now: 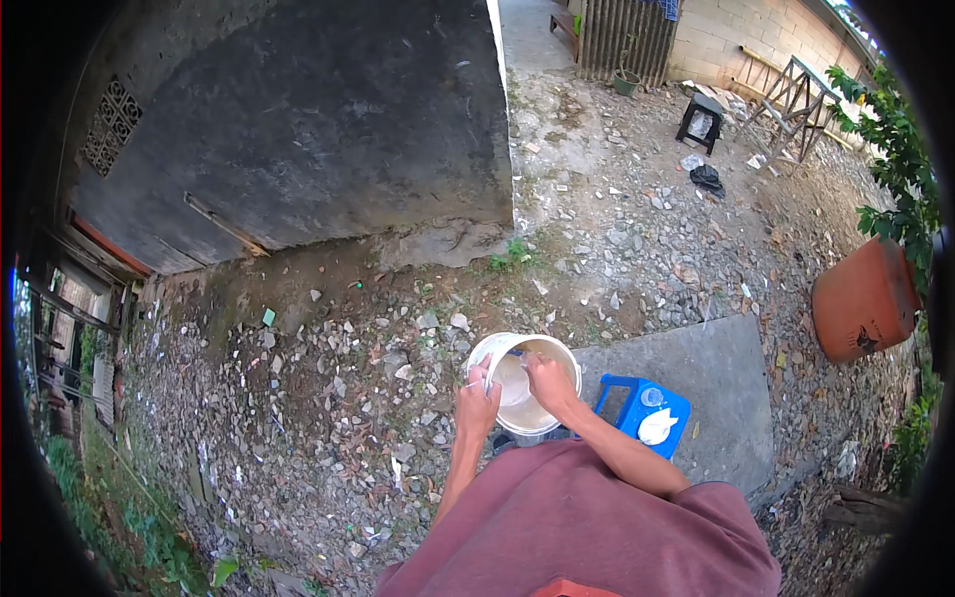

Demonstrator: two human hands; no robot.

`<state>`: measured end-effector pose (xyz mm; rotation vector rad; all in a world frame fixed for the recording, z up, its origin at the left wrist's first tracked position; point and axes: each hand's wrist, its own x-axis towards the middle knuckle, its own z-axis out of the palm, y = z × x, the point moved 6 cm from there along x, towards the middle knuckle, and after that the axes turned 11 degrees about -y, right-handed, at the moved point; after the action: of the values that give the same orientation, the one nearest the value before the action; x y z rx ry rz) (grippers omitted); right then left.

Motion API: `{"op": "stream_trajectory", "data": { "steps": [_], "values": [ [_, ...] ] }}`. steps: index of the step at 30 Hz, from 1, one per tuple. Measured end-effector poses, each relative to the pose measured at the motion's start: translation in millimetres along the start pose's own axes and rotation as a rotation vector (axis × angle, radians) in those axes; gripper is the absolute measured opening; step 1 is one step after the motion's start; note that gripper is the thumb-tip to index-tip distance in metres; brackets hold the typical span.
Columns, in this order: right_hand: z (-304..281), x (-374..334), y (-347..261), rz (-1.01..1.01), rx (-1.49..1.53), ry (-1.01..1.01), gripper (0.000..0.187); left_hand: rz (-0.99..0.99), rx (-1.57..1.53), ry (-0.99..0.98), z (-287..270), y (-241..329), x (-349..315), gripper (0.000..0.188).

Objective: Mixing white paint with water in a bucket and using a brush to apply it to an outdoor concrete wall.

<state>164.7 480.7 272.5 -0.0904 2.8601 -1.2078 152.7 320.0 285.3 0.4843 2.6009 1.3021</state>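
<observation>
A white plastic bucket (553, 347) stands in front of me on gravel ground, tilted slightly toward me. My left hand (477, 402) grips the near left rim of the bucket. Inside the bucket's mouth, my right hand (548, 382) presses against the inner wall, fingers closed; whether it holds anything there is hidden. My dark red shirt fills the lower edge of the view.
A blue plastic stool (627, 398) with a white rag on it stands just right of the bucket, on a concrete slab (711, 378). A dark stained wall (298, 129) rises ahead left. A large orange clay pot (863, 298) lies at the right, a black stool (700, 119) far back.
</observation>
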Motion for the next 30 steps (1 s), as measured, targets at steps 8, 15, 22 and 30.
{"op": "stream_trajectory", "data": {
  "steps": [8,15,22,30],
  "values": [
    [34.1,-18.9,7.6,0.068,-0.028,-0.294,0.017,-0.089,-0.026,0.021,-4.8,-3.0,4.5,0.017],
    [4.5,-11.0,5.4,0.05,0.218,-0.041,0.016,-0.029,0.02,0.003,-10.1,6.0,6.2,0.018],
    [15.7,-23.2,2.8,0.146,-0.077,-0.193,0.012,0.01,0.022,-0.031,-6.5,6.9,8.3,0.021],
    [6.5,-15.4,4.6,0.104,0.104,-0.045,0.015,0.024,0.037,-0.063,1.9,-3.1,4.2,0.032]
  ]
}}
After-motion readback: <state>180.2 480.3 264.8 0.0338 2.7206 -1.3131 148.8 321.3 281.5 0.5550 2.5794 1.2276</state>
